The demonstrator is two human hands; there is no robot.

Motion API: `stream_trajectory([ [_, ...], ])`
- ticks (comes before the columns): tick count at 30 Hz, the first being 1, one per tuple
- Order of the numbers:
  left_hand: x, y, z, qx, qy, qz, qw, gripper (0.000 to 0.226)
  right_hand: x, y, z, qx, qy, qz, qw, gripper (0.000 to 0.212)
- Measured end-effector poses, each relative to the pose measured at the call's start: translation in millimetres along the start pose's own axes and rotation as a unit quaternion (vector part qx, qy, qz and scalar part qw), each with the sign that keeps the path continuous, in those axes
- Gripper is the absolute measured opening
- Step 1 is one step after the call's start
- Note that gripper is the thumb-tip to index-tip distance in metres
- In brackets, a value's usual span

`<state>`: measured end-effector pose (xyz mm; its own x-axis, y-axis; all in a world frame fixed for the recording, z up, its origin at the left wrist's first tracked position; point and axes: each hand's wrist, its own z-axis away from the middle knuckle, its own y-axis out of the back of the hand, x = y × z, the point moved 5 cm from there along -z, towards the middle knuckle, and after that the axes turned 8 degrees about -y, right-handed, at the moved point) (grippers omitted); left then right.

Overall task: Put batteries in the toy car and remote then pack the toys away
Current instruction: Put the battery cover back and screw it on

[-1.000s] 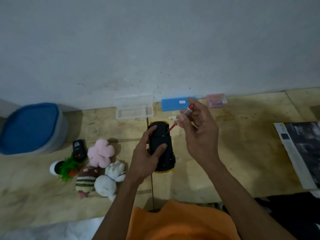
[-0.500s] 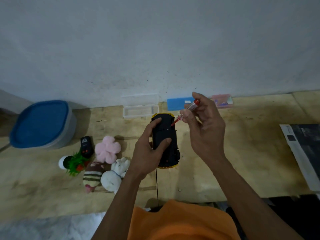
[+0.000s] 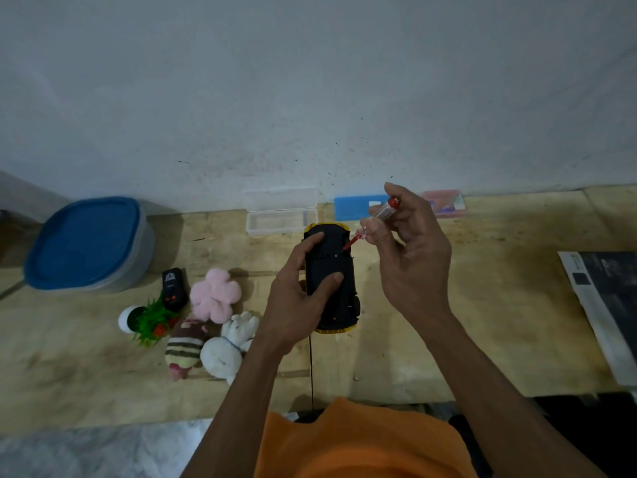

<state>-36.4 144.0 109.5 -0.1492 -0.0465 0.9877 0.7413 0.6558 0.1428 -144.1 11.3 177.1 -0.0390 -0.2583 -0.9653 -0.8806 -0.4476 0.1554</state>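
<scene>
Change since earlier view: toy car, underside up, sits slightly farther from the wall-side boxes; screwdriver tip is now set on the black base near its front end, where before it hovered just off it. Judged meaning: battery-cover screw is being worked; no batteries fitted yet, packing not begun.

Landmark: toy car, yellow body, black chassis, held over the wooden table.

- Left hand, one: fingers curled round the car, thumb across the base.
- Right hand, one: fingertips pinch the clear-handled, red-capped screwdriver.
- Remote, one: black, left of car, untouched.
- Plush toys, three: pink flower, striped figure, white rabbit, all left of car.
- Toy plant, one: left of the plush toys, just beside the remote.
- Blue-lidded container, one: far left of car.
- Small boxes beyond car, three: clear, blue, pink.
- Printed sheet, one: far right.
- Batteries: none visible.
</scene>
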Motion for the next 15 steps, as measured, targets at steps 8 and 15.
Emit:
stream_trajectory([
  [8,1.2,-0.3,2.0,0.001,0.000,-0.005,1.000,0.059,1.8,0.1,1.7,0.000,0.003,0.003,1.000,0.042],
  [15,1.8,0.3,2.4,-0.001,0.002,0.004,1.000,0.059,2.3,0.2,2.6,-0.001,0.009,0.011,1.000,0.042],
])
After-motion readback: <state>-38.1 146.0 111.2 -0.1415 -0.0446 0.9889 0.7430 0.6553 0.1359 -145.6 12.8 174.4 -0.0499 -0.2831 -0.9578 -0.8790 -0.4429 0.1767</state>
